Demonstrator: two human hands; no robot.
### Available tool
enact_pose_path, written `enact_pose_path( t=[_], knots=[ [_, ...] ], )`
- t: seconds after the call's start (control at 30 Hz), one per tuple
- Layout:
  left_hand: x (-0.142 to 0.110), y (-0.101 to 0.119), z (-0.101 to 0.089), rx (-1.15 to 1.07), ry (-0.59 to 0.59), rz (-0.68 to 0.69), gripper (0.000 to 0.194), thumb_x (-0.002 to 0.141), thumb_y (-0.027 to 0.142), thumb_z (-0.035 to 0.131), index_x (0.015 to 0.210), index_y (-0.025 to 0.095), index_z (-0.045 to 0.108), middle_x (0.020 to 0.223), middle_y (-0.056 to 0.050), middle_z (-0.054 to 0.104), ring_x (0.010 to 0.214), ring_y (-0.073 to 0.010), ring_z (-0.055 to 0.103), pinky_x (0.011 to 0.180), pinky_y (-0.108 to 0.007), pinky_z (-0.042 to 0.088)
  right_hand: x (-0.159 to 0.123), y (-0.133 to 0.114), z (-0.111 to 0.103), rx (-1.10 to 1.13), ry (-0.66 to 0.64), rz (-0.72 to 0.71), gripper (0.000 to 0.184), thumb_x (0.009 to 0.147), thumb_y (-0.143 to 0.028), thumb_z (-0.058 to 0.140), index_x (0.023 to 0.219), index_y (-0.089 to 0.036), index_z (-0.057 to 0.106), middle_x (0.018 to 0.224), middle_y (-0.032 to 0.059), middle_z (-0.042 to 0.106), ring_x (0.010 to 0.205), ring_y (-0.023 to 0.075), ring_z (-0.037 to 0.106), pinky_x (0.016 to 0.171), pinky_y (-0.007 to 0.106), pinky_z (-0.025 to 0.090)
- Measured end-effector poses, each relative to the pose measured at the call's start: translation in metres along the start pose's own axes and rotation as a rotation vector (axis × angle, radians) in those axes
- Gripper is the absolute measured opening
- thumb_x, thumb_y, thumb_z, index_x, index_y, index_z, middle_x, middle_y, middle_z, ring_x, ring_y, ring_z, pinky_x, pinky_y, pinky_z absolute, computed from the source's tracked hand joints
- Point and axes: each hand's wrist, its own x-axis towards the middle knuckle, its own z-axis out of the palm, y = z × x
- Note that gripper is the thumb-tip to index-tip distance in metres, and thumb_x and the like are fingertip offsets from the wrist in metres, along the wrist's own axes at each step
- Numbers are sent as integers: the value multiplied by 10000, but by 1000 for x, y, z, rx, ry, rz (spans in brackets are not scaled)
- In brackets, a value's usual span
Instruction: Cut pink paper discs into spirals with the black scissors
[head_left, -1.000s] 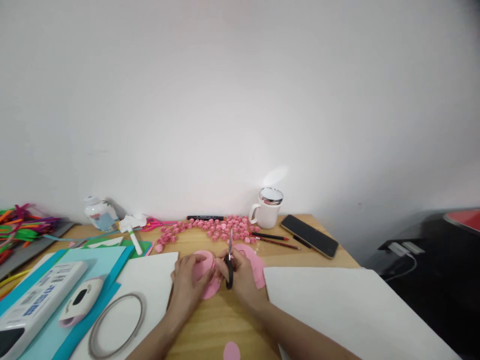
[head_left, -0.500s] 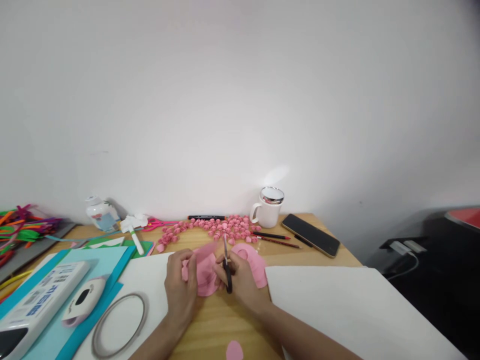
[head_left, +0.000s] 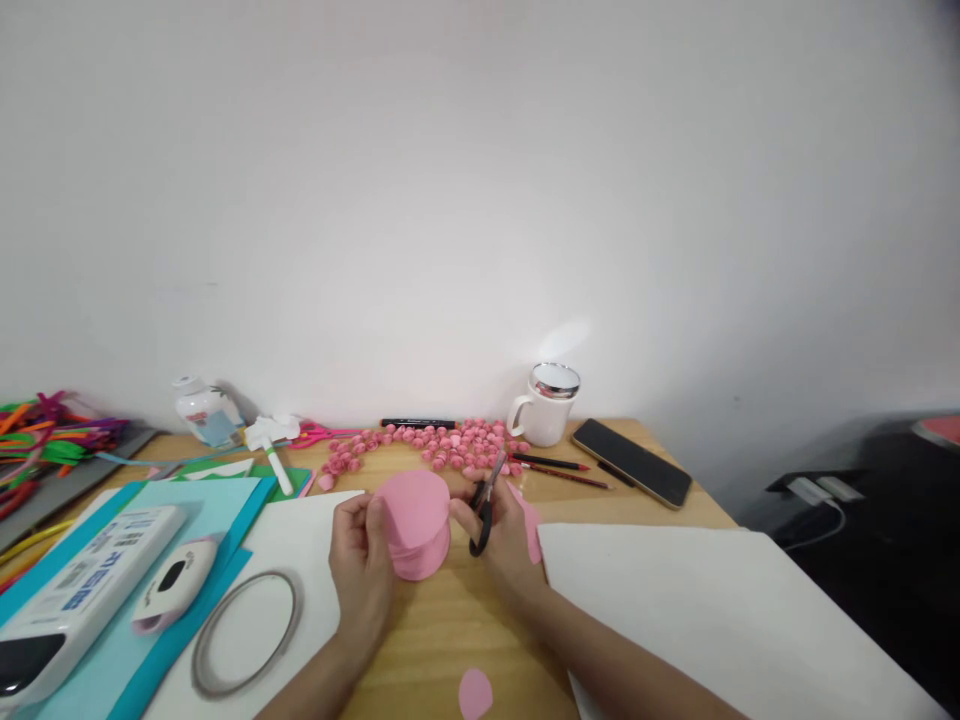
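Observation:
Pink paper circles (head_left: 417,508), seemingly several in a loose stack, are pinched at their left edge by my left hand (head_left: 362,552). My right hand (head_left: 502,535) is closed around a pair of scissors (head_left: 484,515) with dark handles, blades pointing up and away. Its thumb reaches to the right edge of the circles. Partly behind my right hand lies another piece of pink paper (head_left: 530,520). Nearer to me, a small pink paper oval (head_left: 475,692) rests on the wooden table (head_left: 435,645). Beyond my hands, many small pink rolled pieces (head_left: 465,443) are spread out.
A white mug (head_left: 546,405), pencils (head_left: 559,468) and a phone (head_left: 632,463) stand or lie at the back right. White sheets (head_left: 675,590) cover the right side. To the left are a tape ring (head_left: 246,633), blue paper (head_left: 232,505), a white bottle (head_left: 206,410) and pipe cleaners (head_left: 52,445).
The pink paper in my left hand now shows as flat, round circles instead of a crumpled shape. My right hand with the scissors has shifted to the right. The view has moved slightly.

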Motion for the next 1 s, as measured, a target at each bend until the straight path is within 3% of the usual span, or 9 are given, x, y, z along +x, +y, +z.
enact_pose_path(
  t=[0.1,0.23,0.33,0.4,0.57,0.63,0.73,0.83,1.0],
  knots=[
    [-1,1,1,-43,-23,-12,242,759,426,512,783,186,487,695,2,554,653,-141,544,590,-239,454,-3,0,0,-55,-93,35,271,625,-240,703,805,-203,503,663,-29,529,597,132,521,567,241,420],
    [-3,3,4,-103,-198,-55,261,673,389,619,781,172,524,638,18,582,529,-121,526,483,-219,435,-3,0,-1,-117,-40,-31,205,649,-236,678,739,-190,501,649,-35,481,572,110,470,538,217,389],
    [-5,5,4,-18,-338,-100,297,670,409,613,536,158,527,447,26,531,414,-110,472,407,-208,379,-1,-2,-2,-145,7,-80,190,659,-257,666,750,-188,514,659,-22,495,583,117,471,544,221,398],
    [-5,5,3,9,-335,-115,406,711,429,563,418,165,468,365,28,479,372,-100,439,392,-204,358,-1,-4,-2,-119,10,-61,185,686,-275,641,795,-190,518,642,-15,522,570,125,490,541,231,414],
    [-3,2,2,-50,-280,-189,461,785,464,451,444,161,525,360,2,516,360,-111,454,379,-205,354,-4,-6,2,-30,-145,48,144,761,-328,554,772,-193,503,534,-21,528,471,123,484,472,236,407],
    [-3,4,1,-74,-432,-188,522,808,473,395,417,162,545,364,-24,535,376,-131,485,418,-225,394,-4,-6,2,-43,-87,22,168,758,-346,555,732,-189,501,543,-18,519,479,118,472,465,229,400],
    [-4,13,-1,-77,-846,-134,563,816,478,360,401,180,596,451,-64,611,494,-172,569,621,-274,471,-1,-4,-1,-58,98,-27,206,753,-377,554,745,-177,506,591,-15,508,508,109,451,448,208,375],
    [-7,23,-2,-92,-1170,-193,535,799,515,347,538,189,682,577,-82,676,608,-209,620,707,-310,477,5,0,-4,-3,152,20,249,771,-426,506,771,-177,504,585,-23,501,481,101,439,410,197,357],
    [-15,24,1,-62,-1357,-215,469,788,504,384,650,180,693,708,-100,701,699,-220,641,715,-326,486,7,5,-2,-30,-25,79,320,715,-494,547,749,-176,554,519,-14,541,422,123,491,374,220,389]
  ],
)
